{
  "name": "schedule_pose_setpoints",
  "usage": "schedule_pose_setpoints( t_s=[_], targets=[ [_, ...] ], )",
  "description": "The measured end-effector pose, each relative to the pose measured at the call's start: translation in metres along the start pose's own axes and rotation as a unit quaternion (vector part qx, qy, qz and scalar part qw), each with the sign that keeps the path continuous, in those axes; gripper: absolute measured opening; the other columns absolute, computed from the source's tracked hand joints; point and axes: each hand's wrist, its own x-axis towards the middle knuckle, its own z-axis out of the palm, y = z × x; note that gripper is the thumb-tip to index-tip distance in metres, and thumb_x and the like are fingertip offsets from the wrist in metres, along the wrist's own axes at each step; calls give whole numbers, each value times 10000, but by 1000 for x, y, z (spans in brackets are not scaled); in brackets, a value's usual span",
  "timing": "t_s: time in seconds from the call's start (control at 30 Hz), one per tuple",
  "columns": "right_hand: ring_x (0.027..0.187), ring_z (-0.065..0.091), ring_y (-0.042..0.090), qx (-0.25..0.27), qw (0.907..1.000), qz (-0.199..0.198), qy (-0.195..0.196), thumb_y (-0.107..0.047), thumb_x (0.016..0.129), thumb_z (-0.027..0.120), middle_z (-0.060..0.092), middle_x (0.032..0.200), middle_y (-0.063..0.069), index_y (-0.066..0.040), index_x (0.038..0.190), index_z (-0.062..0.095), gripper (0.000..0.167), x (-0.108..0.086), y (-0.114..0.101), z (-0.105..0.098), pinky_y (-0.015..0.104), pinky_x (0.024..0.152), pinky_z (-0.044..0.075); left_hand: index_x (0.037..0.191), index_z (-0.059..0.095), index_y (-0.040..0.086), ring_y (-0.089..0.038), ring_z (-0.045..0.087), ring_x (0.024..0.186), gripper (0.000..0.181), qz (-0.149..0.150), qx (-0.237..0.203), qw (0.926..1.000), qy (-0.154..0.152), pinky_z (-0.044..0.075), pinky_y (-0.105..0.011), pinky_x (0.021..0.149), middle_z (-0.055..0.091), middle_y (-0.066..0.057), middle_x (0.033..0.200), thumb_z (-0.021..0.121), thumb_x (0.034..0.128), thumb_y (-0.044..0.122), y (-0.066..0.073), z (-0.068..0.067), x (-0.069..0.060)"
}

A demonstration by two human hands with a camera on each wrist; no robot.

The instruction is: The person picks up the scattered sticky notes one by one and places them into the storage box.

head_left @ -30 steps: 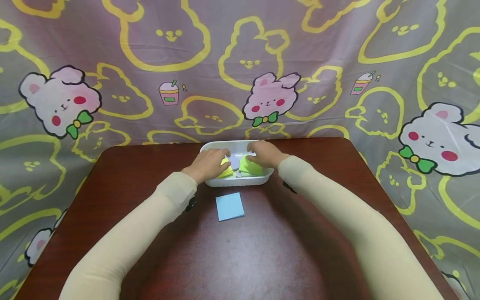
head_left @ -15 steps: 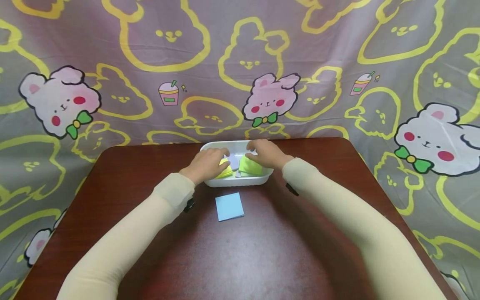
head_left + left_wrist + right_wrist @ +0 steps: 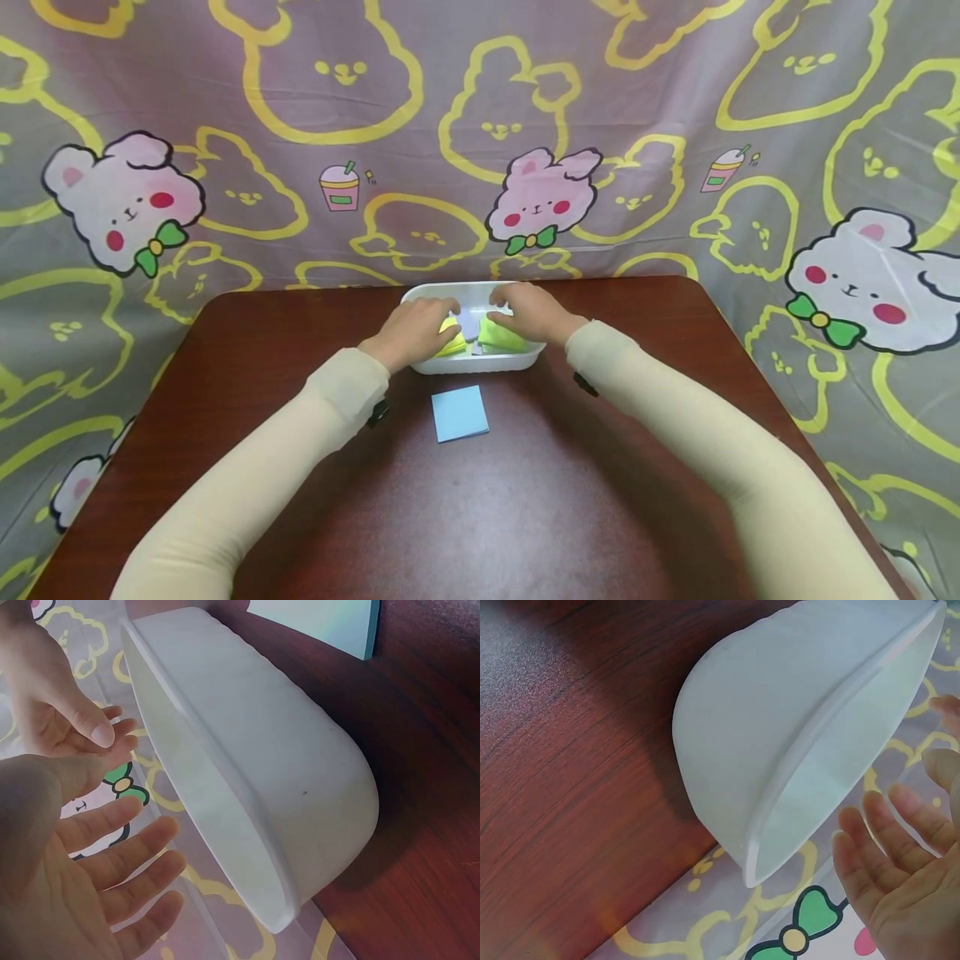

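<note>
A white plastic tray [image 3: 472, 363] stands near the table's far edge. Inside it lie yellow sticky notes [image 3: 452, 342] on the left, yellow-green sticky notes [image 3: 501, 335] on the right, and a pale purple pad [image 3: 468, 323] between them. My left hand [image 3: 414, 329] hovers over the tray's left end, fingers loosely bent and holding nothing. Over the right end is my right hand [image 3: 534, 312], likewise holding nothing. Both wrist views show the hands apart from the tray's rim, fingers spread. A light blue sticky note pad [image 3: 460, 414] lies on the table in front of the tray.
The dark reddish-brown table [image 3: 480, 517] reaches back to a curtain [image 3: 420, 100] printed with yellow outlines and white bunnies. The curtain also hangs along both sides.
</note>
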Motion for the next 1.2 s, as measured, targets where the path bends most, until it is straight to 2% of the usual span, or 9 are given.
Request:
schedule_pose_setpoints(
  t_s=[0.2, 0.63, 0.97, 1.2],
  targets=[
    [1113, 651, 274, 8, 9999, -99, 31, -266, 984, 661, 707, 1173, 120, -7, 1256, 655, 376, -3, -1, 0, 431, 1003, 521, 1309, 627, 58, -305, 685, 1096, 369, 61, 37, 10000, 61, 548, -476, 913, 726, -119, 1215, 598, 1012, 275, 0, 1, -1],
    [1123, 646, 246, 51, 10000, -38, -62, -309, 976, 673, 715, 1184, 84, -52, 1262, 669, 384, -14, -9, -4, 421, 1009, 527, 1318, 622, 55, -305, 674, 1133, 369, 142, -38, 9999, 62, 543, -476, 941, 715, -123, 1246, 594, 1016, 266, 2, -2, -5],
    [1091, 671, 238, -50, 9991, -388, 146, -275, 971, 680, 732, 1157, 98, -28, 1220, 685, 350, -21, -16, -3, 412, 988, 536, 1296, 636, 73, -285, 685, 1092, 356, 240, -18, 9995, 205, 558, -458, 898, 729, -101, 1206, 611, 1007, 279, 5, -2, -10],
    [1113, 670, 261, 61, 9995, -277, 157, -281, 961, 695, 724, 1175, 100, -31, 1223, 682, 363, -31, -19, -1, 421, 991, 536, 1266, 648, 72, -300, 691, 1073, 336, 362, 5, 9988, 336, 557, -467, 873, 738, -96, 1168, 629, 994, 268, 8, -2, -16]
  ],
)
